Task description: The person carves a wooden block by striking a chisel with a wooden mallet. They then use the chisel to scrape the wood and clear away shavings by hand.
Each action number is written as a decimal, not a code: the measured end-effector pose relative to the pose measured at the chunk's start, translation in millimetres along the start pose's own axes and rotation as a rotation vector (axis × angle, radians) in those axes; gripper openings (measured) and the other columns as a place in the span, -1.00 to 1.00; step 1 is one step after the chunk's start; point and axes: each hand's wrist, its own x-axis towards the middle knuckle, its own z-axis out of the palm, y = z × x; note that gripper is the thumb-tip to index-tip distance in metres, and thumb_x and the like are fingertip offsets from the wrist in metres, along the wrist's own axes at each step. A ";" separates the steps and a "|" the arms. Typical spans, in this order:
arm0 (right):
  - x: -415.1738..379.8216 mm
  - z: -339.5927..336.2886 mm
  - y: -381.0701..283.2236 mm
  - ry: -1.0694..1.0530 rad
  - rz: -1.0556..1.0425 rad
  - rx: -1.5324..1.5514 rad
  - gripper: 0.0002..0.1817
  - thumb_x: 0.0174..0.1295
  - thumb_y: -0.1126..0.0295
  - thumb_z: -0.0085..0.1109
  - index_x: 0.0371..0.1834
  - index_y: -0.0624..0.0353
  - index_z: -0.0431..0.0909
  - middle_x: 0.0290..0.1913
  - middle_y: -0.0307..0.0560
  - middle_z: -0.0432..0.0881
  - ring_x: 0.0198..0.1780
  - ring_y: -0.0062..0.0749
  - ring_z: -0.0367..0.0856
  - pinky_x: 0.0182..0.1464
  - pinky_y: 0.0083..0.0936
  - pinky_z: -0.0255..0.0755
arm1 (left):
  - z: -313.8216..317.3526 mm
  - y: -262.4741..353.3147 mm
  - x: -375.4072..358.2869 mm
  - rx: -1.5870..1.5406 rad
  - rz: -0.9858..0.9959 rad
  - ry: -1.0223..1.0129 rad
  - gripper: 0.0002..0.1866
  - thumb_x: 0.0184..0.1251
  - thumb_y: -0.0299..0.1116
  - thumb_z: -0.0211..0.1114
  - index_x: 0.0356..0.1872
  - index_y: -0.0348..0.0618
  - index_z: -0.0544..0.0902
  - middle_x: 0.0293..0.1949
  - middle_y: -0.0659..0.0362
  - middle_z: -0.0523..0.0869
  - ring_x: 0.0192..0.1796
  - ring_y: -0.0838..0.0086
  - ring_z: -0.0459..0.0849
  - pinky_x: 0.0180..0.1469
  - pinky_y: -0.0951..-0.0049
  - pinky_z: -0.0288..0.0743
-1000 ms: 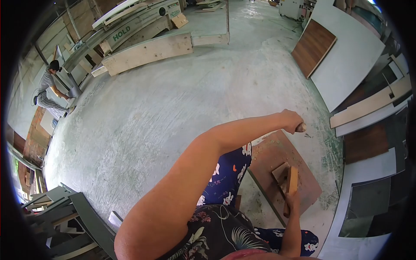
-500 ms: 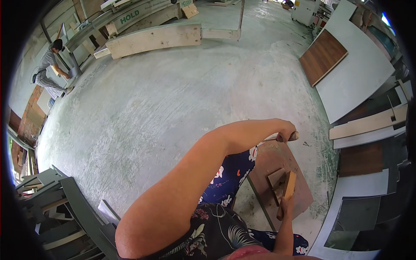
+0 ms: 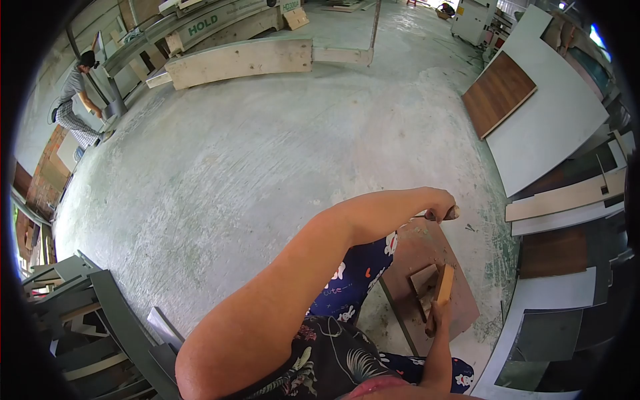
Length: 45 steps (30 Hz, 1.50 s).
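My left hand [image 3: 439, 202] is closed round a wooden-handled tool [image 3: 454, 213], whose rounded handle end shows beyond the fingers. A thin part of it sticks out on the other side; the rest is hidden by the hand. Below it, my right hand [image 3: 440, 316] grips the near end of a wooden block [image 3: 445, 284] with a pale orange top face and a dark side. Beside that block lies a brown wood piece [image 3: 423, 279]. Both are over a reddish-brown board [image 3: 467, 303] in front of my knees, and wood bits are scattered on the board.
Sheets and a brown wood-grain panel [image 3: 499, 95] lean along the right side. Dark boards [image 3: 117, 313] are stacked at lower left. A large machine [image 3: 220, 27] marked HOLD stands at the back. Far left, a person [image 3: 79, 100] bends over a grey bucket-like container [image 3: 115, 109].
The view has shifted slightly. My left hand, with the tool, sits a little lower in the picture; my right hand stays on the wooden block.
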 end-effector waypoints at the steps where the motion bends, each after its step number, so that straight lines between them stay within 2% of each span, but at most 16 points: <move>1: 3.8 0.0 3.1 -0.022 -0.009 0.027 -0.33 0.04 0.17 0.22 0.20 0.31 0.34 0.02 0.32 0.58 0.07 0.15 0.59 0.13 -0.10 0.44 | -0.2 0.9 -0.5 0.004 0.005 0.000 -0.53 -0.24 -0.31 0.55 -0.17 -0.17 0.67 -0.23 -0.01 0.75 -0.12 0.13 0.72 -0.08 0.22 0.57; 7: 33.8 -7.4 0.9 -0.010 -0.023 0.119 -0.35 0.01 0.17 0.26 0.15 0.34 0.41 -0.02 0.32 0.61 0.01 0.11 0.64 0.06 -0.11 0.48 | -6.9 7.0 -10.2 -0.009 0.001 -0.012 -0.55 -0.23 -0.32 0.54 -0.19 -0.18 0.67 -0.25 -0.02 0.75 -0.12 0.13 0.72 -0.09 0.22 0.56; 13: 51.5 -19.0 3.6 0.054 0.062 -0.046 -0.43 -0.04 0.18 0.32 -0.01 0.36 0.54 -0.17 0.30 0.67 -0.10 0.12 0.69 -0.09 -0.13 0.56 | -2.6 -3.5 -5.3 0.024 -0.029 -0.028 -0.53 -0.27 -0.27 0.59 -0.20 -0.14 0.71 -0.21 0.02 0.76 -0.10 0.15 0.72 -0.04 0.23 0.56; 16: 57.2 -14.2 13.7 0.158 0.011 -0.110 -0.43 -0.05 0.17 0.36 -0.04 0.37 0.55 -0.17 0.30 0.68 -0.11 0.13 0.69 -0.10 -0.14 0.58 | -3.7 -3.3 -6.4 0.044 -0.056 -0.062 -0.51 -0.27 -0.25 0.59 -0.18 -0.12 0.71 -0.19 0.02 0.76 -0.07 0.15 0.71 -0.02 0.23 0.56; 19: 38.0 -29.2 -6.0 0.092 0.085 -0.060 -0.39 -0.05 0.14 0.38 0.01 0.37 0.52 -0.11 0.31 0.66 -0.04 0.12 0.67 -0.03 -0.12 0.56 | 0.5 -3.3 -2.5 0.065 -0.038 -0.075 -0.49 -0.27 -0.25 0.60 -0.16 -0.12 0.71 -0.18 0.01 0.76 -0.07 0.14 0.70 -0.02 0.23 0.55; 22: 31.0 -29.0 -11.6 0.110 0.081 -0.058 -0.38 -0.04 0.14 0.38 0.02 0.37 0.52 -0.08 0.30 0.65 0.00 0.13 0.65 0.01 -0.11 0.53 | 3.1 3.4 -3.0 0.079 -0.028 -0.052 -0.49 -0.26 -0.27 0.60 -0.16 -0.14 0.70 -0.19 0.00 0.75 -0.08 0.14 0.70 -0.04 0.24 0.55; 26: 34.3 -10.7 -4.2 0.120 0.069 -0.066 -0.34 -0.07 0.13 0.32 0.06 0.38 0.49 -0.07 0.34 0.64 -0.02 0.16 0.65 -0.01 -0.10 0.53 | 2.8 11.3 -1.9 0.040 -0.037 -0.109 -0.50 -0.25 -0.27 0.59 -0.16 -0.17 0.69 -0.17 0.00 0.75 -0.08 0.14 0.70 -0.04 0.24 0.55; 31: -4.0 -35.1 -58.2 0.084 0.075 -0.108 -0.35 -0.07 0.14 0.33 0.03 0.41 0.52 -0.07 0.35 0.63 -0.01 0.16 0.64 0.03 -0.11 0.51 | 9.0 10.6 3.6 0.074 -0.027 -0.139 -0.48 -0.25 -0.28 0.59 -0.14 -0.18 0.69 -0.15 0.00 0.75 -0.07 0.14 0.70 -0.03 0.24 0.55; 34: 11.2 -25.0 -40.4 0.064 0.055 -0.057 -0.34 -0.08 0.14 0.32 0.05 0.42 0.51 -0.06 0.36 0.63 -0.01 0.16 0.64 0.04 -0.12 0.51 | 10.1 7.5 5.3 0.102 0.029 -0.134 -0.45 -0.23 -0.26 0.60 -0.10 -0.18 0.66 -0.16 -0.01 0.75 -0.08 0.15 0.72 -0.06 0.25 0.57; 45: 30.9 -9.2 -19.0 0.070 0.059 -0.102 -0.38 -0.07 0.17 0.28 0.00 0.46 0.52 -0.10 0.39 0.64 -0.05 0.18 0.65 -0.02 -0.13 0.53 | 10.0 5.7 1.8 0.100 0.002 -0.123 -0.46 -0.22 -0.27 0.59 -0.10 -0.19 0.66 -0.16 -0.01 0.75 -0.08 0.15 0.72 -0.05 0.26 0.57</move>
